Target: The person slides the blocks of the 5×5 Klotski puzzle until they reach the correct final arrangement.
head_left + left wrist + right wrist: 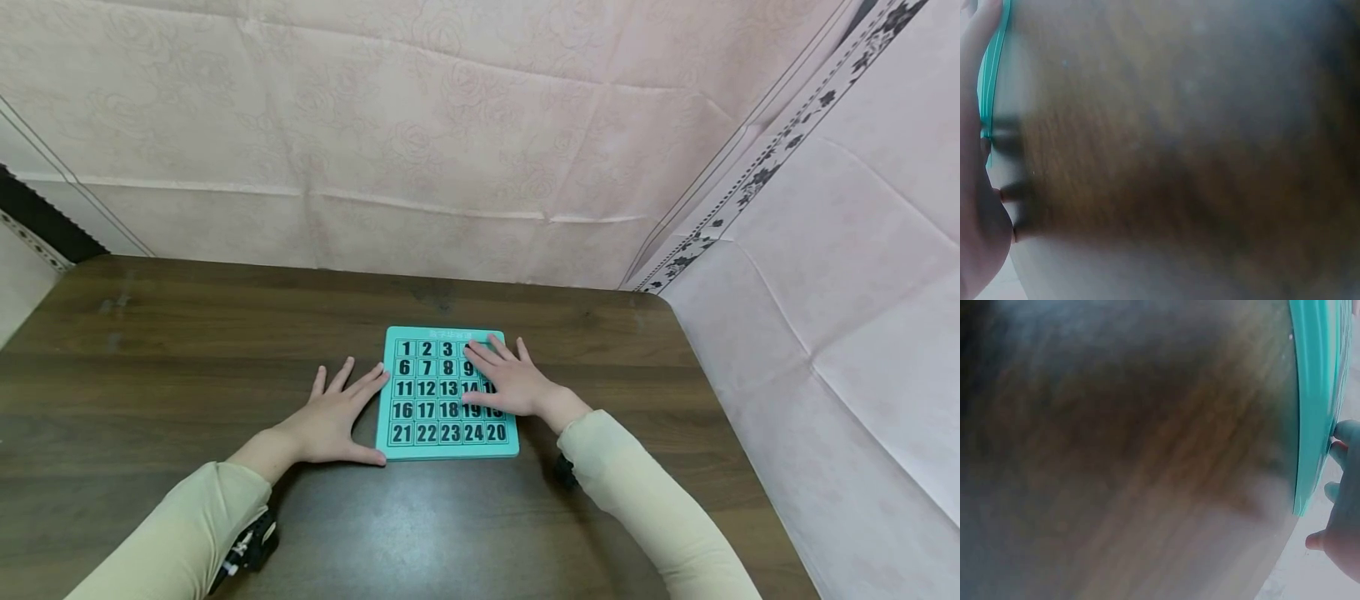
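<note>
Steadying the turquoise, rectangular plastic number board [438, 400] on the brown wooden table [225, 350] likely called for light contact, the left hand [328, 423] splayed ungripping at its left edge, the right hand [517, 387] likewise over its right side.

A brown wood-grain tabletop [225, 325] carries a turquoise number board [437, 398], beneath the right grip [516, 387] and beside the left grip [330, 423].

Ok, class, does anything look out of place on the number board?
Yes: the 20 at the bottom right of the number board follows 24, breaking the counting order. The right hand partly covers some other numbers.
</note>
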Demonstrator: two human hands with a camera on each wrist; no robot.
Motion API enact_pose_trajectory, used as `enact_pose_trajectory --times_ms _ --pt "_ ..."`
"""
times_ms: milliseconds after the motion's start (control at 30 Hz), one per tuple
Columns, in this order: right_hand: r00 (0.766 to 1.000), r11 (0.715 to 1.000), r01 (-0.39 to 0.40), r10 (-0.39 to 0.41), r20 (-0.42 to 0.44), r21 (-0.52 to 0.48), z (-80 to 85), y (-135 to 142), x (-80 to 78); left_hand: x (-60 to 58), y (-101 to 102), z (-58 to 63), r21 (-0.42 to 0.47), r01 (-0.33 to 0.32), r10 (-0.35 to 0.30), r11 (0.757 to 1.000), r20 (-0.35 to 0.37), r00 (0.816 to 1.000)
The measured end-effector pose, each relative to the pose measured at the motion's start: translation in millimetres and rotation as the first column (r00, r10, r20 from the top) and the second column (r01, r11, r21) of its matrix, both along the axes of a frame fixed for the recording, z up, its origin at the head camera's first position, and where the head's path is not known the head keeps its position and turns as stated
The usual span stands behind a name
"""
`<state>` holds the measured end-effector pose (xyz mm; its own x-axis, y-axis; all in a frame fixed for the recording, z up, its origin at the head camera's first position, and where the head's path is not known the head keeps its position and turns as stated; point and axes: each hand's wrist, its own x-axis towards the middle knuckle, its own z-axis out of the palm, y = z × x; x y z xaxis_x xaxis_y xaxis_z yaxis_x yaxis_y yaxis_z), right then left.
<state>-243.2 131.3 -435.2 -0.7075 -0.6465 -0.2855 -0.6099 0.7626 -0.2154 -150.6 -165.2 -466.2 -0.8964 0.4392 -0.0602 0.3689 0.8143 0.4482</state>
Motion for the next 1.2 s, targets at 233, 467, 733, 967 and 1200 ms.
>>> enact_pose_trajectory --times_ms 233,467,733,967,1200 --pt "1.0 1.0 0.01 -0.01 -0.004 -0.028 0.9 7.8 1.6 -0.4 0.9 -1.2 -0.003 -0.002 0.002 1.0 0.002 1.0" --pt "0.999 0.999 0.022 -0.024 -0.03 -0.047 2.4 25.7 4.2 -1.2 -0.5 -2.5 -0.003 -0.004 0.004 1.0 -0.004 1.0" --pt "0.999 1.0 0.002 -0.003 -0.04 -0.021 1.5 38.4 12.2 0.3 -0.8 -2.0 0.003 -0.011 0.011 1.0 0.0 1.0" --pt "0.998 0.999 -0.042 0.042 -0.055 0.004 1.3 42.0 18.9 1.1 -0.7 -1.3 0.003 -0.009 0.009 1.0 -0.001 1.0" --pt "0.996 0.997 -0.075 0.075 -0.053 0.004 -0.7 43.4 24.2 0.7 -0.4 -0.6 -0.002 -0.005 0.005 1.0 -0.003 1.0"
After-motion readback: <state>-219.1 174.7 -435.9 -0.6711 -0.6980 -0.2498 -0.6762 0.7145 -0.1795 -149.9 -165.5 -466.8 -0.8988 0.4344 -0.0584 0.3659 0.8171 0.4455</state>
